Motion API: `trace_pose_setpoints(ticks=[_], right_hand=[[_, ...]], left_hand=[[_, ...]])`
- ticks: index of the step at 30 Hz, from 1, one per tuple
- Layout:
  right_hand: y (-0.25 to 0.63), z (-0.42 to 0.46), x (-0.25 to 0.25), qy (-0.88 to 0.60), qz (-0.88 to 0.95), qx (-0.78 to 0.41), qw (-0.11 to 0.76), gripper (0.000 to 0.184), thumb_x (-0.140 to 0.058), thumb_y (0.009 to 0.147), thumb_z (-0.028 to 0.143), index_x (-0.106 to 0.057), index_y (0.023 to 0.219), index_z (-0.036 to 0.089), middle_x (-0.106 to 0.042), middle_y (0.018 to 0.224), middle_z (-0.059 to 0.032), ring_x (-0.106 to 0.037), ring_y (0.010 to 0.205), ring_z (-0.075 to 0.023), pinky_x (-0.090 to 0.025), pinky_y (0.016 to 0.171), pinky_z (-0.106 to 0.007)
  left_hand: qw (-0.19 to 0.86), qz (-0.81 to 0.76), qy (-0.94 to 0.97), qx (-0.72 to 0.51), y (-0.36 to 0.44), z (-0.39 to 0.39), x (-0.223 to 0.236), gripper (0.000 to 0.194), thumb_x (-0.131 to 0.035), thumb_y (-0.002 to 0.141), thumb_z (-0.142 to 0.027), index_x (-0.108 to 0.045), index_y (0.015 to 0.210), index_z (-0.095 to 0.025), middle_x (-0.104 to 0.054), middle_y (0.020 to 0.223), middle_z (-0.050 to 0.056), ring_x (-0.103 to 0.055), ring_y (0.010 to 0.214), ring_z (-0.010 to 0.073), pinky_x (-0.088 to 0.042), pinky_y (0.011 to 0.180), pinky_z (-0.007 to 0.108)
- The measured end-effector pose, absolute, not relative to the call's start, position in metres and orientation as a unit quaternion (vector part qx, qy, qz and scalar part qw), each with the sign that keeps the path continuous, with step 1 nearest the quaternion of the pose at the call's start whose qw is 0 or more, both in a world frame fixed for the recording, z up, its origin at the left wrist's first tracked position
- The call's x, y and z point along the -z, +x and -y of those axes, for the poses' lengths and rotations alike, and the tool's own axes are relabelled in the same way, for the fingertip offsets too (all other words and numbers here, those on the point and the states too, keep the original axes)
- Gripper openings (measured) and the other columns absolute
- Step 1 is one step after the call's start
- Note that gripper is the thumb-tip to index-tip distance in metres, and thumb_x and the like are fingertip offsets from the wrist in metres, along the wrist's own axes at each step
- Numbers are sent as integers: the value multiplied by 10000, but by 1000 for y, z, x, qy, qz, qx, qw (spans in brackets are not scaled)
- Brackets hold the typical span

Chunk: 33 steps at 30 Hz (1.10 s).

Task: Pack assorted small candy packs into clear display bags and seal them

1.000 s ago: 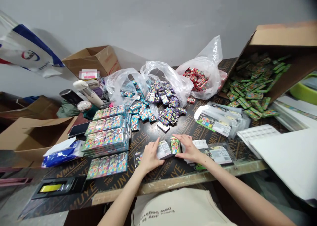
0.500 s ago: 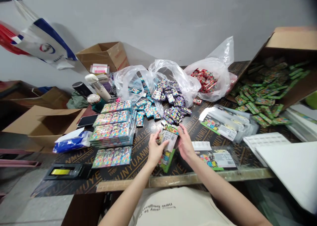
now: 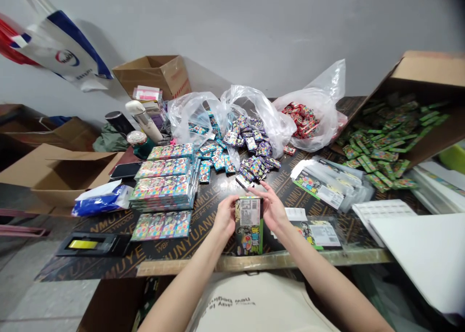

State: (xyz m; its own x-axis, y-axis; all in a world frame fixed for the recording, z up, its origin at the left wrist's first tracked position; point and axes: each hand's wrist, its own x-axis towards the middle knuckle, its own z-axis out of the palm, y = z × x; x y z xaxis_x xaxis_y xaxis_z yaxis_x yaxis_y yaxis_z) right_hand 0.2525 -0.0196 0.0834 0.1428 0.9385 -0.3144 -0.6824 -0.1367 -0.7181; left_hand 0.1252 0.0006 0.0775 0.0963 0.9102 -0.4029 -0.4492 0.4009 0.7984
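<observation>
Between my two hands, near the table's front edge, is a printed packet (image 3: 249, 228) with a white label at its upper end and colourful lettering below. My left hand (image 3: 227, 215) grips its left side, thumb at the upper edge. At the upper right side my right hand (image 3: 273, 208) holds it too, with some fingers stretched away. Beyond the hands lie small purple packets (image 3: 256, 167) and small blue packets (image 3: 218, 160), spilling from plastic bags. Just right of my right wrist lies a flat labelled sleeve (image 3: 319, 232).
Stacked multi-packs (image 3: 160, 191) stand at the left, behind a tape dispenser (image 3: 92, 245). A clear bag (image 3: 319, 114) of red packets sits at the back. At the right are a pile of sleeves (image 3: 330, 184), a tilted carton (image 3: 417, 65) of green packets and white sheets (image 3: 410, 254).
The packet has turned from slanted to upright, its label and print now facing me squarely. My left hand has shifted from its front to its left side.
</observation>
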Motion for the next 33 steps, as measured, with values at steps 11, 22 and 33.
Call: trace_pose_setpoints(ticks=[11,22,33], right_hand=[[273,27,-78,-536,450,-423,575,180,-642,716,335,-705,775,177,-701,782,-42,-619,747,-188,-458,731,-313],[281,22,-83,-517,536,-404,531,188,-621,736,354,-655,728,170,-642,665,-16,-574,606,-142,-451,581,-250],[332,38,-73,-583,635,-243,445,282,-517,830,342,-598,1085,253,-577,1117,-58,-518,1034,-193,-381,899,-337]], left_hand=[[574,-442,554,-411,103,-19,-99,159,-727,583,-263,-671,628,-121,-638,603,16,-547,574,121,-419,585,225],[439,-410,724,-340,100,-22,-107,147,-638,712,-269,-660,662,-133,-643,661,45,-573,645,152,-437,601,242],[239,-317,887,-238,94,-17,-110,262,-451,850,-218,-645,1026,-244,-496,755,23,-482,686,135,-384,618,238]])
